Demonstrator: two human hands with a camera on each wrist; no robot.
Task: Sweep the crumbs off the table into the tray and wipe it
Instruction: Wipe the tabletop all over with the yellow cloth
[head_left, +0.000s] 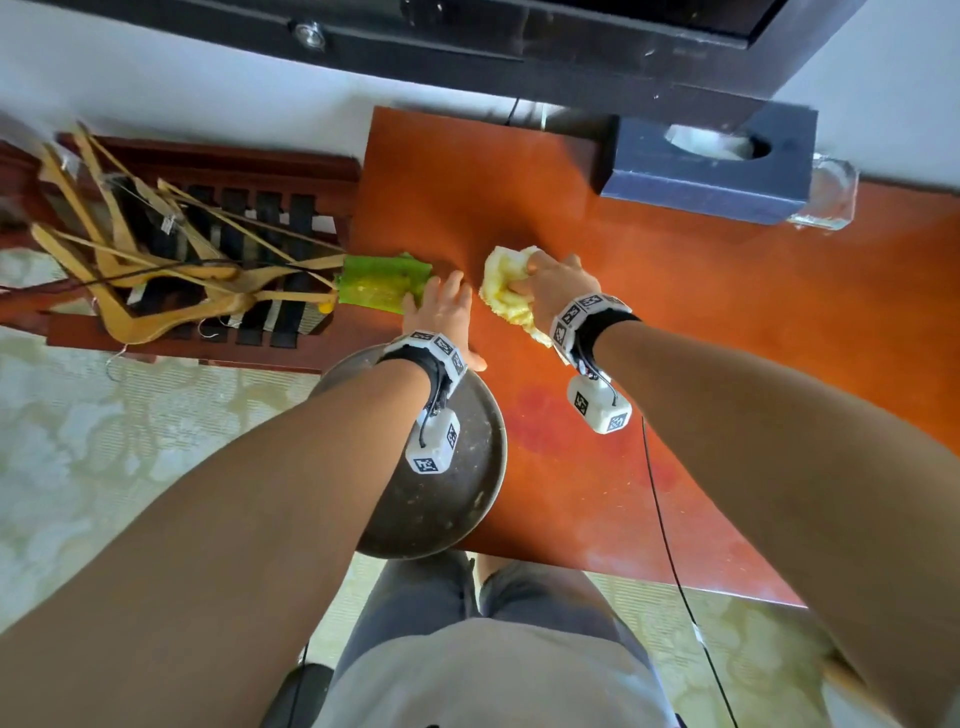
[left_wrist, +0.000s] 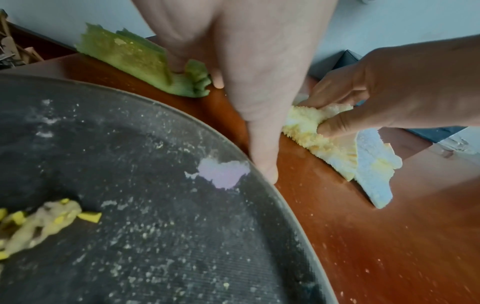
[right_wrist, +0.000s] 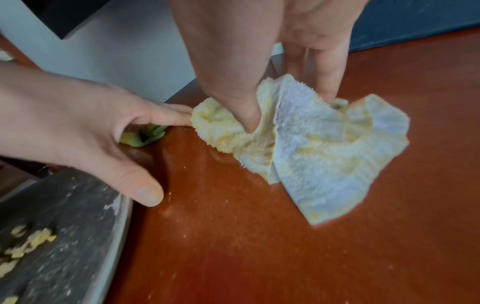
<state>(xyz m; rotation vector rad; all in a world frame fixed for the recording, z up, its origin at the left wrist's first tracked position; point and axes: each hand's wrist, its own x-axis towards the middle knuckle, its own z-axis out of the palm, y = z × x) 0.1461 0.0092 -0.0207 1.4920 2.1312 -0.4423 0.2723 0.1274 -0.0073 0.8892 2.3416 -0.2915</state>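
On the red-brown table (head_left: 727, 338) my right hand (head_left: 556, 286) grips a crumpled yellow cloth (head_left: 501, 280), thumb and fingers dug into its folds (right_wrist: 324, 154). My left hand (head_left: 447, 304) lies just left of it, its straight fingers resting on a green cloth (head_left: 382, 283) at the table's left edge and its thumb down on the wood beside the tray rim. The dark round tray (head_left: 457, 499) overhangs the table's left front edge and holds yellow crumb lumps (left_wrist: 39, 222) and fine dust. Pale specks (right_wrist: 182, 234) dot the wood near the tray.
A dark blue tissue box (head_left: 711, 166) and a glass dish (head_left: 826, 197) stand at the back right by the wall. Wooden hangers (head_left: 156, 260) lie on a slatted rack left of the table. A black cable (head_left: 660, 509) runs across the table's front.
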